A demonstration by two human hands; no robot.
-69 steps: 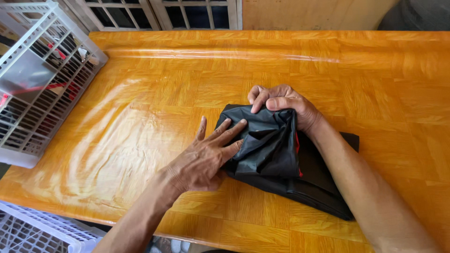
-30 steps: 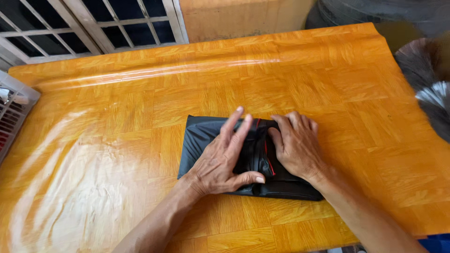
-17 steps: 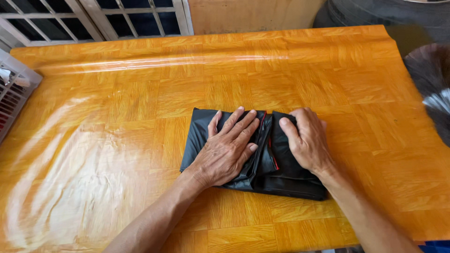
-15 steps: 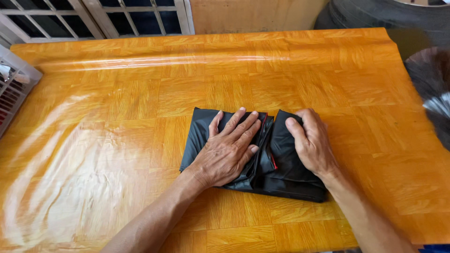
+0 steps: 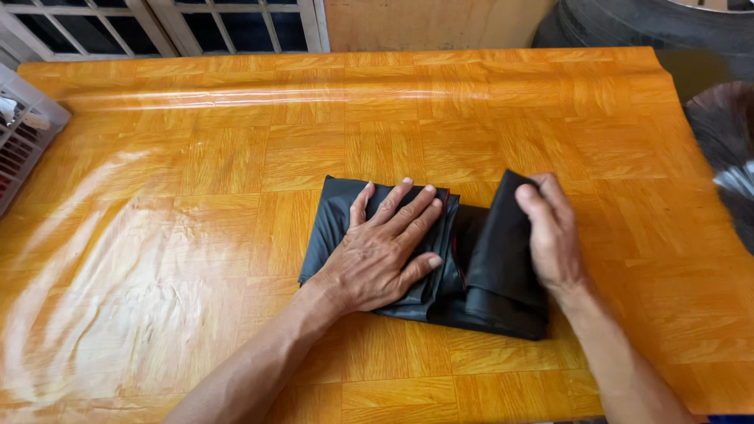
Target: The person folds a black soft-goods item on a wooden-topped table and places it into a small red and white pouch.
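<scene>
A folded black garment [image 5: 481, 271] with a thin red trim lies on the orange wood-pattern table [image 5: 236, 157]. My left hand [image 5: 385, 247] rests flat on its left half, fingers spread, pressing it down. My right hand [image 5: 554, 235] grips the garment's right edge and has that flap lifted and curled over toward the middle.
A white plastic basket [image 5: 23, 137] sits at the table's left edge. Behind the table are window bars [image 5: 157, 20] and a wooden panel [image 5: 424, 20]. A dark tyre [image 5: 652, 27] and a blurred dark object [image 5: 726, 157] stand off the table's right side.
Both hands lay flat on the garment before. Now my right hand has taken hold of the right edge and raised it, while my left hand stays pressed in place.
</scene>
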